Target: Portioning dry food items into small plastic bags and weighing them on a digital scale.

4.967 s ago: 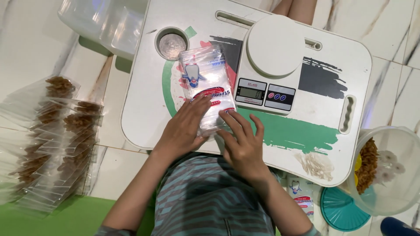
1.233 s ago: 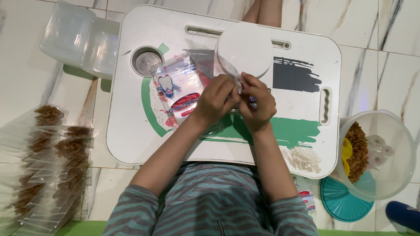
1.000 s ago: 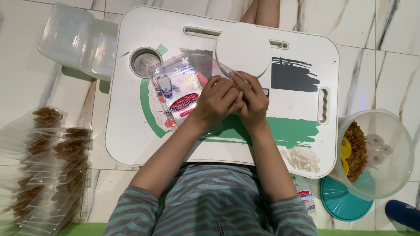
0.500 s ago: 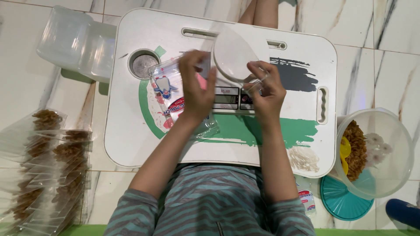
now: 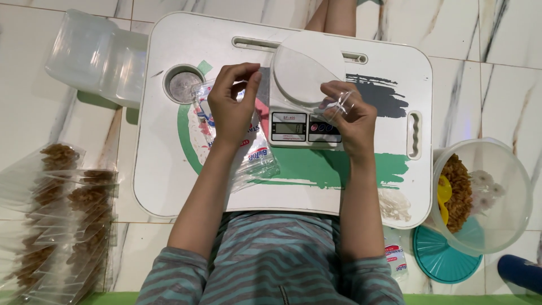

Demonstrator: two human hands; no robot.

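Note:
My left hand (image 5: 232, 107) hovers over a pack of clear plastic bags (image 5: 254, 161) lying on the white lap table (image 5: 169, 169), fingers curled together as if pinching something thin; what it grips I cannot make out. My right hand (image 5: 351, 120) holds a single clear plastic bag (image 5: 339, 104) at the right front corner of a white kitchen scale (image 5: 302, 96). The scale's round platform is bare.
A clear bowl (image 5: 497, 214) of brown snack pieces with a yellow scoop stands on a teal lid at the right. Several filled clear bags (image 5: 62, 209) lie stacked on the floor at the left. Clear plastic containers (image 5: 96, 56) sit at top left. A cup holder (image 5: 182, 85) is sunk into the table.
Both hands were together at the table's middle a second ago. They have separated: the left moved up over the bag pack, the right moved to the scale's edge carrying a clear bag.

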